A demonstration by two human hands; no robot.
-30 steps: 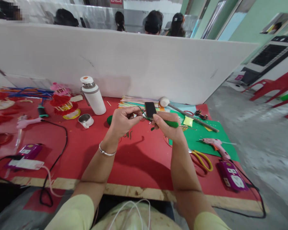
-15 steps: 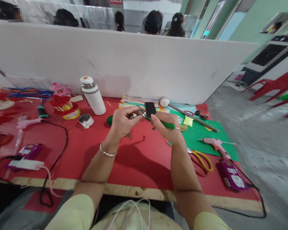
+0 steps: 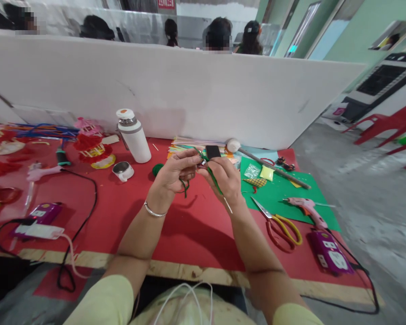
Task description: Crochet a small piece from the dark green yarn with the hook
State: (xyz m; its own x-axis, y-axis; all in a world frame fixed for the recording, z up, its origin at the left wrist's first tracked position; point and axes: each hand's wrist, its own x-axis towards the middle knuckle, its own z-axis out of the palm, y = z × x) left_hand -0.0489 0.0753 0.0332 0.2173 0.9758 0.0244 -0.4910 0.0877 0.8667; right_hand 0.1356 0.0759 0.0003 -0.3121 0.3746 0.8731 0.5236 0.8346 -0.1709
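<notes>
Close together over the middle of the red table, my two hands meet at a small piece of green yarn work (image 3: 203,155). My left hand (image 3: 177,171) pinches the green yarn (image 3: 185,186), whose loose end dangles below the fingers. In my right hand (image 3: 226,180) is a crochet hook (image 3: 215,181) with a green handle; its thin pale end points down toward my wrist. The tip is hard to make out among the fingers. A ball of green yarn (image 3: 157,169) lies just behind my left hand. Beyond the hands rests a black flat object (image 3: 213,151).
A white thermos (image 3: 135,137) and its cup (image 3: 123,171) stand left. To the right are scissors (image 3: 279,228), a pink glue gun (image 3: 307,207), a purple power box (image 3: 329,253), a green sheet (image 3: 320,198) and a stick (image 3: 277,169). A white partition (image 3: 189,90) closes the back.
The crochet hook has swung so its rear end points down toward my right wrist instead of sideways. My right hand has turned and drawn inward; the yarn end now hangs beneath my left hand.
</notes>
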